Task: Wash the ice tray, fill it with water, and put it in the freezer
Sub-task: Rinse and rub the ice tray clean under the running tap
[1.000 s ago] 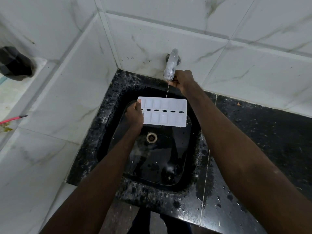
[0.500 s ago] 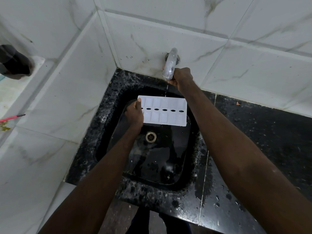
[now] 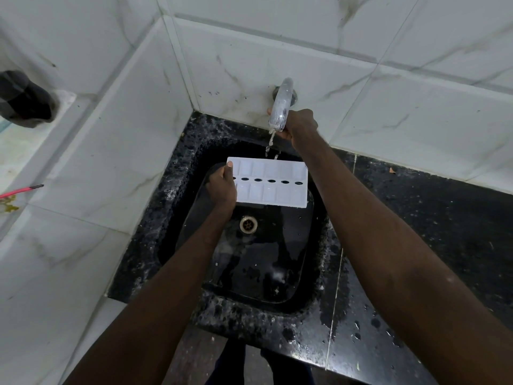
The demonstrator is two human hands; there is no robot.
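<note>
Left hand: we are gripping the left short edge of the ice tray with our left hand [image 3: 222, 187], thumb pressing flat on top near the far corner; the other fingers are lying underneath, out of sight.
Ice tray: the white ice tray [image 3: 273, 184] is hanging roughly level above the sink, open side up, two rows of cells with a line of dark oval holes between them.
Right hand: our right hand [image 3: 301, 125] is curling its fingers round the lower end of the tap, one fingertip showing past the tap's left side.
Tap: the metal tap [image 3: 281, 107] is jutting out of the tiled wall [image 3: 374, 87] just above the tray's far edge.
Water: a thin stream [image 3: 270, 140] is falling from the tap toward the tray's far long edge; we cannot tell whether it is landing in a cell or just past the rim.
Sink: the black sink [image 3: 263, 262] is glistening wet, its round drain [image 3: 248, 224] showing just below the tray's near edge.
Counter: the speckled black countertop [image 3: 444, 232] is carrying scattered droplets near its front edge.
</note>
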